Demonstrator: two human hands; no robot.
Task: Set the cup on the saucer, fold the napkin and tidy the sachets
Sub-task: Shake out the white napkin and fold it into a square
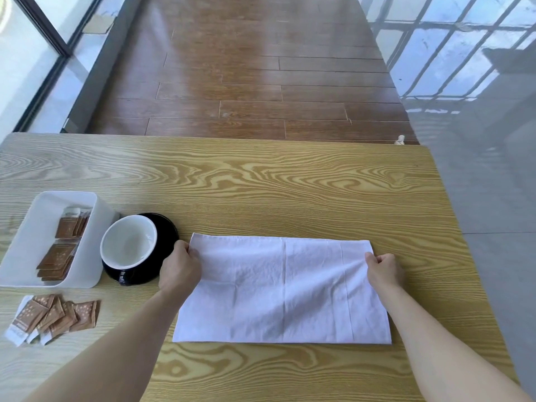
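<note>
A white napkin (282,288) lies flat on the wooden table, folded into a wide rectangle. My left hand (180,266) pinches its left edge near the far corner. My right hand (384,269) pinches its right edge near the far corner. Left of the napkin a cup (129,242), white inside and black outside, stands on a black saucer (166,227). Several brown sachets (55,316) lie loose in a heap near the table's front left. Several more sachets (62,245) stand sorted inside a white rectangular box (34,224).
The table (261,184) ends at a far edge with brown wooden floor (246,68) beyond it. Its right edge borders glossy grey tiles (478,169). A window frame runs along the far left.
</note>
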